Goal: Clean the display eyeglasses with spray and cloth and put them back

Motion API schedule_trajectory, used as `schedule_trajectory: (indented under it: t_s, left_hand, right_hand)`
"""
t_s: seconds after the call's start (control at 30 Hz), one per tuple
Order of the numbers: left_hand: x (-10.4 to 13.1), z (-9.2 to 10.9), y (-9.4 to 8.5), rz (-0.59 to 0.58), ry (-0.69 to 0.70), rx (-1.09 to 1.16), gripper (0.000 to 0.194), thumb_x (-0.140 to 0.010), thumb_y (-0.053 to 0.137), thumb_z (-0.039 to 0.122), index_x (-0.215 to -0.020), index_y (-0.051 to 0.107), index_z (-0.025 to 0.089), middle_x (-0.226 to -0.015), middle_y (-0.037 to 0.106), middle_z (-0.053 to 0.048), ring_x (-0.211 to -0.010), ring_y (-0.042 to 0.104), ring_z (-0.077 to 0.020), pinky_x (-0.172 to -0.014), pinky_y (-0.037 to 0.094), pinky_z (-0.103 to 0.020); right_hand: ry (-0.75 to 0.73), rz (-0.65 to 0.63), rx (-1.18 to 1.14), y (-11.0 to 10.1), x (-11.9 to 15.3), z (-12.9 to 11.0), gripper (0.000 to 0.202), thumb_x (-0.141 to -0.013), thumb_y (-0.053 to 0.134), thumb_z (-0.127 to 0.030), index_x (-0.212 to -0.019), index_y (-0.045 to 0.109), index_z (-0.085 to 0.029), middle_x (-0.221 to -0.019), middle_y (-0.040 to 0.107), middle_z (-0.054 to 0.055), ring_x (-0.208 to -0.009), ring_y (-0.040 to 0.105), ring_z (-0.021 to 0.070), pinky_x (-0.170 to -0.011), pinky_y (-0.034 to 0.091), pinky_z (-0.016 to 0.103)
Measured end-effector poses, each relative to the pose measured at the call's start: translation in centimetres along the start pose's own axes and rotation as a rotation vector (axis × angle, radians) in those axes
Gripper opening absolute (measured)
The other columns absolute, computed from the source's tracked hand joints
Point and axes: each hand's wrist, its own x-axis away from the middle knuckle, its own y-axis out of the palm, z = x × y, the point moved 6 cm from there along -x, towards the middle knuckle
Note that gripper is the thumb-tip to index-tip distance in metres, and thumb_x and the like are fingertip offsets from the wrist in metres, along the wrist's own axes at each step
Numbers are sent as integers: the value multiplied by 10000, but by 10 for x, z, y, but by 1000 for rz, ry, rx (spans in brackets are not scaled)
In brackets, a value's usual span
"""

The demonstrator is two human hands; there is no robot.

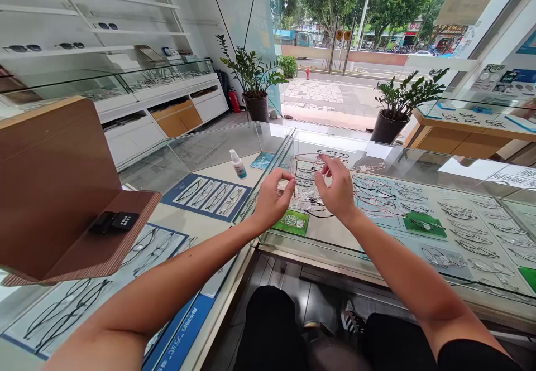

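My left hand (273, 199) is closed in a pinch on a thin-framed pair of eyeglasses (293, 165), held up above the glass counter (268, 238). The lens side shows nearly edge-on, and thin reddish temple arms seem to run toward my right hand (336, 188). That hand has its thumb and index finger apart, close to the arm ends; whether they touch cannot be made out. Under the glass and around both hands lie several eyeglass frames (374, 195), partly hidden by my fingers. A green card (292, 223) lies below my left hand.
A white spray bottle (238, 164) stands on the left counter, past a blue tray of frames (205, 197). Nearer left is a brown folding stand (58, 187) with a small black object (114, 222). Potted plants (254, 75) flank the glass doors.
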Motion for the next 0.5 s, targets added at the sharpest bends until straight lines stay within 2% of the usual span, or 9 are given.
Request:
schedule_trajectory:
  t_s: [0.13,0.2,0.33,0.5]
  left_hand:
    - [-3,-2,-1,45,-69,112,172,-989,677,401,-907,666,250,-985,707,-46,-978,675,-250,-962,523,-407]
    - [-4,-1,0,41,-84,171,182,-962,707,393,-867,674,241,-1018,700,-57,-1029,675,-258,-1010,517,-426]
    - [-3,2,5,9,-111,249,194,-932,749,408,-840,712,242,-1067,692,-76,-1077,676,-271,-1053,513,-455]
    - [-2,1,8,-24,-130,322,238,-913,784,468,-851,748,240,-1099,692,-82,-1104,677,-270,-1080,519,-460]
  right_hand:
    - [-118,-234,-136,22,10,-16,353,-981,658,-341,-1308,691,-210,-1139,729,117,-1033,656,292,-975,522,471]
    - [-153,-303,-186,30,14,-23,306,-1009,647,-381,-1264,694,-219,-1211,738,131,-1089,656,298,-992,527,475]
    - [-119,-280,-270,33,17,-23,252,-1064,581,-446,-1153,707,-246,-1173,759,122,-1102,664,288,-1004,528,475]
    - [-10,-273,-403,33,16,-15,260,-1039,628,-486,-1113,736,-261,-1084,779,89,-1023,693,263,-940,550,438]
